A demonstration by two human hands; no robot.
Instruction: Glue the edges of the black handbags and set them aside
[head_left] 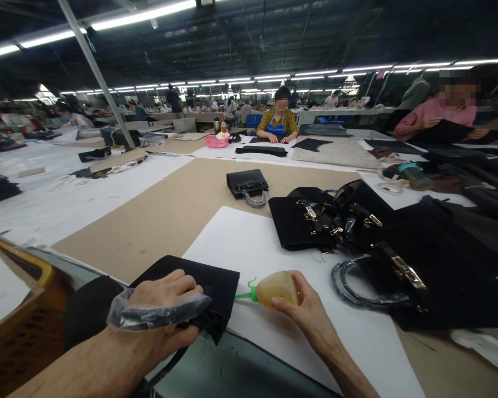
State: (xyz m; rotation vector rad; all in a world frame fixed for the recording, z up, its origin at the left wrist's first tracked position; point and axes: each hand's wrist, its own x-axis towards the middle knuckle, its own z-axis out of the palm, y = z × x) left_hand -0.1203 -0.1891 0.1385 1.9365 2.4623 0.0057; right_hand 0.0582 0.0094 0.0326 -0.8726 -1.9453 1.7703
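Left hand [161, 293]: clamped on bag [222, 282]
Right hand [307, 309]: round bottle [276, 289], bag leftward
Bag: handle [149, 319] on, edge seemingly unfinished

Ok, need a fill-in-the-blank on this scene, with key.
The right hand holds a bottle with a ____ nozzle.
The bag under the left hand is coloured ____.
Its handle is wrapped in clear ____.
The far worker's apron is ____.

green; black; plastic; blue
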